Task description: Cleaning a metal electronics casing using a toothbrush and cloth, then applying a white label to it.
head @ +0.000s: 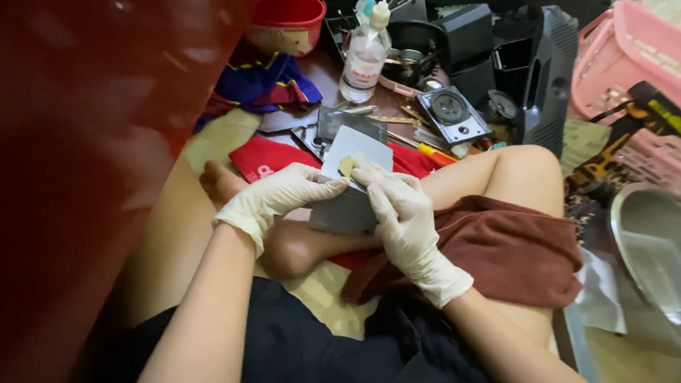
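I sit cross-legged on the floor and both my hands wear pale rubber gloves. My left hand grips the left edge of a flat grey metal plate that rests tilted over my legs. My right hand lies on the plate's right side. Its fingertips press a small yellowish pad against the plate's face. The lower part of the plate is hidden behind my hands.
A clear plastic bottle, a small speaker unit, black boxes and loose metal parts lie ahead. A red tub stands at the back, a pink basket and a cordless drill to the right, a metal bowl nearer. A red surface fills the left.
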